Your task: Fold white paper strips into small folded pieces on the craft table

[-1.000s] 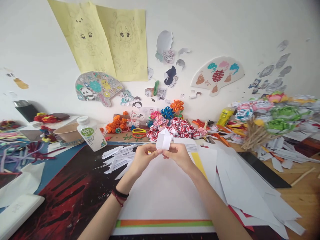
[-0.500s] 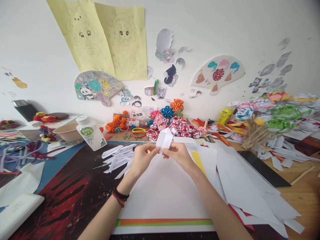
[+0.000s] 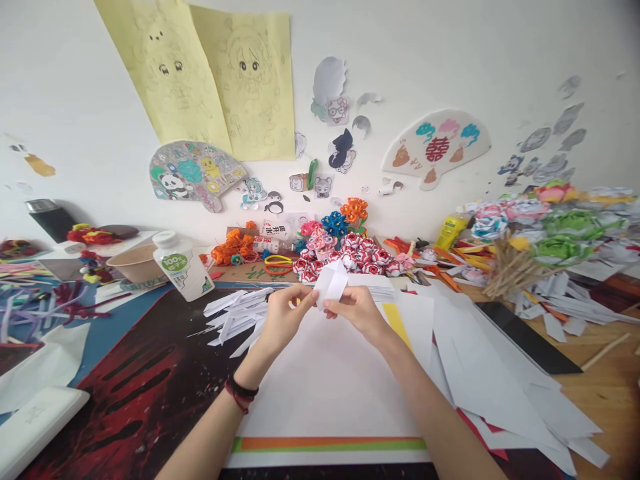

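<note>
A small folded piece of white paper is held up between both hands above the table's far middle. My left hand pinches its left lower edge between thumb and fingers. On the other side my right hand grips the lower right part, thumb across the front. Underneath lies a large white sheet with orange and green strips along its near edge. Several folded white paper strips are heaped to the left of my left hand. Behind the held paper is a bunch of red-and-white paper flowers.
A white bottle and a brown bowl stand at the back left. Loose white sheets spread on the right. Further right are paper flowers and a bundle of sticks. A white case lies at the near left.
The folded paper has tilted slightly to the right in my fingers. My left fingers sit a little higher along its left edge. Everything else stays as it was.
</note>
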`<state>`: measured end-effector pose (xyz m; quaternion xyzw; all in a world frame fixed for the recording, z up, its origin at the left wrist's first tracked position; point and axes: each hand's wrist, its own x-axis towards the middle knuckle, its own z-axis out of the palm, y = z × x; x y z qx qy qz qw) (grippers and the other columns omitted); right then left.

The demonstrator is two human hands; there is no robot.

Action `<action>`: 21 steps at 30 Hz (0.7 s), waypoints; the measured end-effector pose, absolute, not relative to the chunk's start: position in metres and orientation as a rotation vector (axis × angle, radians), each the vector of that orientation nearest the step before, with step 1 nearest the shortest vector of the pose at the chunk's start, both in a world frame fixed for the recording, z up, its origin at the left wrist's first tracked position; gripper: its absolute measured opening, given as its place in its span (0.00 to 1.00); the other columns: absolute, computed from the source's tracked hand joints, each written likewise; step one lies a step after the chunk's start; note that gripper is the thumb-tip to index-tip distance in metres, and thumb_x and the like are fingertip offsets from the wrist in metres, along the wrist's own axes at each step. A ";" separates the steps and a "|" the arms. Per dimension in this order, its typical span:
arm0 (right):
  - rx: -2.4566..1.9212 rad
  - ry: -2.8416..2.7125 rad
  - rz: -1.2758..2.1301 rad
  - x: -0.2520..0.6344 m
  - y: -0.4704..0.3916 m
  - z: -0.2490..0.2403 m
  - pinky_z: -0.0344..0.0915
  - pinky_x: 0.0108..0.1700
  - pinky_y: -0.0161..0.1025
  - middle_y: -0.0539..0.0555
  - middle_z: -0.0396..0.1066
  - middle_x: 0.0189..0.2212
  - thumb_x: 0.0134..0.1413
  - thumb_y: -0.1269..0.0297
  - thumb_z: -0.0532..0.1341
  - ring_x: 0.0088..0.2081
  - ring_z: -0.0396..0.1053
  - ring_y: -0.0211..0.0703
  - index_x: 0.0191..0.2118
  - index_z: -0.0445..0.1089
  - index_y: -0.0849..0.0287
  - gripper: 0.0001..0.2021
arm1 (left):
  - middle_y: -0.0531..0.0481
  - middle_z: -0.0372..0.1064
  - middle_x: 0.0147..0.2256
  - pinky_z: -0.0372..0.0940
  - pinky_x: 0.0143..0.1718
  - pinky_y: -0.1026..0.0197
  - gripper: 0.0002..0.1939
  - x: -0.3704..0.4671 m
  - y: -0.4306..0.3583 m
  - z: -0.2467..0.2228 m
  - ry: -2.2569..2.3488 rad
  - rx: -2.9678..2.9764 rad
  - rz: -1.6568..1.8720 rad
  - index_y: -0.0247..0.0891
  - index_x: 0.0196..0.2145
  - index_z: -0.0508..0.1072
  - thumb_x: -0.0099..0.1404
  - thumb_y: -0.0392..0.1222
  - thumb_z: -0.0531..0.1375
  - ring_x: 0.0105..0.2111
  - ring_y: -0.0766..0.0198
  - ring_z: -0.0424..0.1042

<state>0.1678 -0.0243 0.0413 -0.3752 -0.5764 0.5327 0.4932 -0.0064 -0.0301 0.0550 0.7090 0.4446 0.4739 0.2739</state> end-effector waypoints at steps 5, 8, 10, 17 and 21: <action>-0.879 -1.370 1.308 0.168 -0.024 0.040 0.67 0.32 0.38 0.55 0.75 0.27 0.42 0.59 0.70 0.27 0.70 0.40 0.32 0.78 0.64 0.13 | 0.51 0.70 0.25 0.57 0.30 0.64 0.17 -0.006 -0.031 0.055 1.193 1.955 1.269 0.36 0.26 0.72 0.67 0.49 0.55 0.26 0.66 0.64; -0.865 -1.350 1.301 0.169 -0.024 0.039 0.66 0.33 0.38 0.55 0.75 0.27 0.42 0.60 0.69 0.27 0.70 0.40 0.32 0.78 0.63 0.12 | 0.51 0.68 0.24 0.57 0.28 0.65 0.19 -0.005 -0.031 0.055 1.173 1.969 1.163 0.36 0.25 0.71 0.68 0.49 0.52 0.24 0.67 0.64; -0.861 -1.343 1.300 0.170 -0.023 0.039 0.66 0.32 0.37 0.54 0.75 0.26 0.43 0.60 0.69 0.28 0.70 0.40 0.31 0.78 0.63 0.11 | 0.51 0.68 0.25 0.57 0.28 0.65 0.20 -0.004 -0.031 0.055 1.160 1.982 1.123 0.36 0.25 0.70 0.69 0.49 0.51 0.24 0.67 0.64; -0.830 -1.343 1.297 0.170 -0.023 0.040 0.65 0.31 0.36 0.53 0.73 0.24 0.43 0.60 0.70 0.26 0.68 0.39 0.30 0.77 0.64 0.11 | 0.53 0.65 0.25 0.56 0.29 0.66 0.18 -0.004 -0.034 0.056 1.103 2.012 1.148 0.36 0.25 0.67 0.70 0.46 0.49 0.26 0.68 0.63; -0.824 -1.308 1.268 0.170 -0.023 0.039 0.65 0.31 0.37 0.54 0.73 0.24 0.43 0.60 0.69 0.26 0.68 0.39 0.29 0.77 0.64 0.10 | 0.52 0.66 0.24 0.55 0.28 0.66 0.19 -0.001 -0.037 0.058 1.081 2.031 1.041 0.35 0.25 0.67 0.70 0.47 0.50 0.25 0.68 0.63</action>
